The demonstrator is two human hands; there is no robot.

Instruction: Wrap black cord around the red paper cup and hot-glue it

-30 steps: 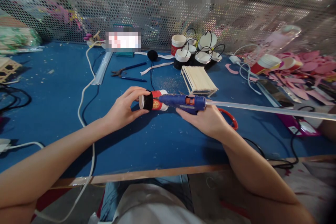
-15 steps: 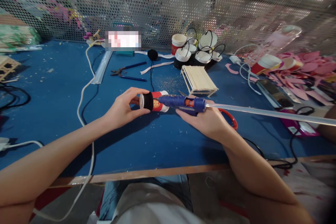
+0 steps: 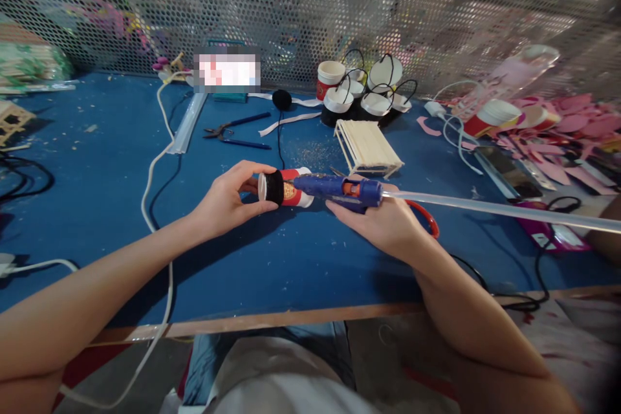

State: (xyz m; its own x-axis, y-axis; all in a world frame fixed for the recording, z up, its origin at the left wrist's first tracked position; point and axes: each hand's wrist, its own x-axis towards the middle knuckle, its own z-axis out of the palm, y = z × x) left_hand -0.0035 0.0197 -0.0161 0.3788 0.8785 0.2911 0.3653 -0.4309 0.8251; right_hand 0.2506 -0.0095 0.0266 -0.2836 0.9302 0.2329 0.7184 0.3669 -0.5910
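My left hand (image 3: 231, 197) grips the end of a red and white paper cup (image 3: 290, 194) lying on its side, thumb below and fingers above. Black cord (image 3: 272, 188) is wound round the cup near that end. In my right hand (image 3: 383, 223) is a blue glue gun (image 3: 334, 190), its nozzle pointing left at the cup beside the black winding. Whether the tip touches the cup I cannot tell. A long clear glue stick (image 3: 485, 206) sticks out of the gun's back. Behind my right hand shows a red scissors-like handle (image 3: 427, 218), partly hidden.
Beyond my hands lie blue-handled pliers (image 3: 242, 131), a ball of black yarn (image 3: 281, 100), a small wooden stick table (image 3: 369, 145) and several white cups with black handles (image 3: 376, 103). A white cable (image 3: 149, 200) crosses at left; a phone (image 3: 507, 171) lies at right.
The glue gun has shifted very slightly to the right, away from the black winding. The cup and my left hand stay nearly where they were.
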